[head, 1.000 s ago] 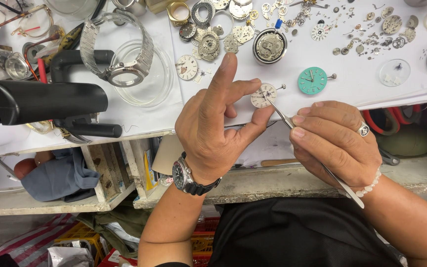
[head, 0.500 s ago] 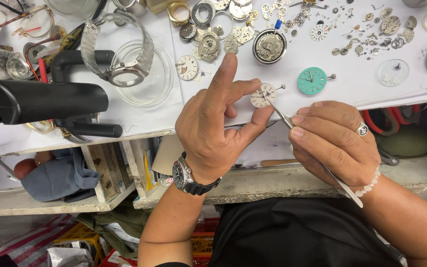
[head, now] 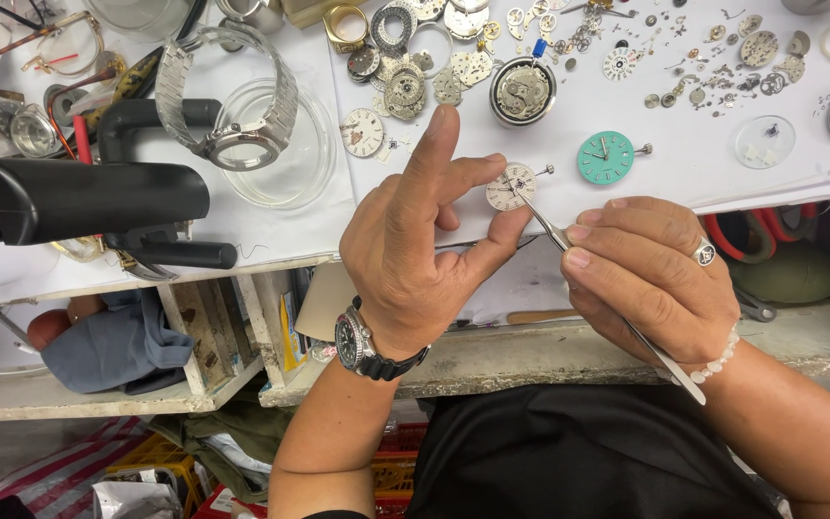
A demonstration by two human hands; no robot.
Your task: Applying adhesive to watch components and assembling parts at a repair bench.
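Pinched lightly in the left hand [head: 413,259] grip, thumb and middle fingertip closed on a small white watch dial [head: 511,186], index finger raised. Right hand [head: 650,279] grip shut on slim tweezers [head: 617,312], tips touching the dial. Just right, lying on the white worktop [head: 684,183]: a teal dial [head: 605,158].

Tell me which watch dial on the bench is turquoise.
The turquoise dial lies on the white sheet, right of the white dial pinched in the left hand. The dial by the glass dish is white too.
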